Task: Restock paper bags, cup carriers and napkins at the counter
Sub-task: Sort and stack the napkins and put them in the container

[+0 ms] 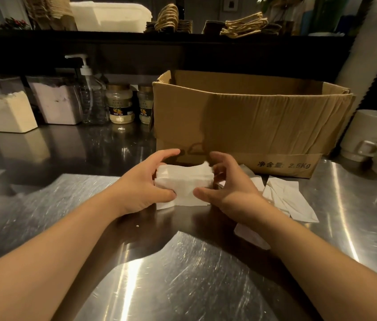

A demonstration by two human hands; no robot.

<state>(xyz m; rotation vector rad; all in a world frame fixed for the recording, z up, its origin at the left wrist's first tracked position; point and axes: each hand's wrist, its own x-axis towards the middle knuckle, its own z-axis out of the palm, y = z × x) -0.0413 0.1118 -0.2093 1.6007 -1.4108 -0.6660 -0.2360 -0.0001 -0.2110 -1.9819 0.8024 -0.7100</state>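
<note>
The left hand (144, 181) and right hand (228, 186) each grip one end of a stack of white napkins (184, 183), fingers curled over the top and thumbs pressed against its near face. The stack rests on the steel counter (183, 262), just in front of the open cardboard box (250, 121). Loose napkins (289, 198) lie to the right of the stack.

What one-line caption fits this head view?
Both hands, left hand and right hand, grip a napkin stack before a cardboard box.

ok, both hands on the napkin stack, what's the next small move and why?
Probably squeeze and tap the white paper napkin stack square on the steel counter before lifting. The left hand and right hand grip its ends, but its layers sit uneven, and loose white napkins lie beside it.
</note>
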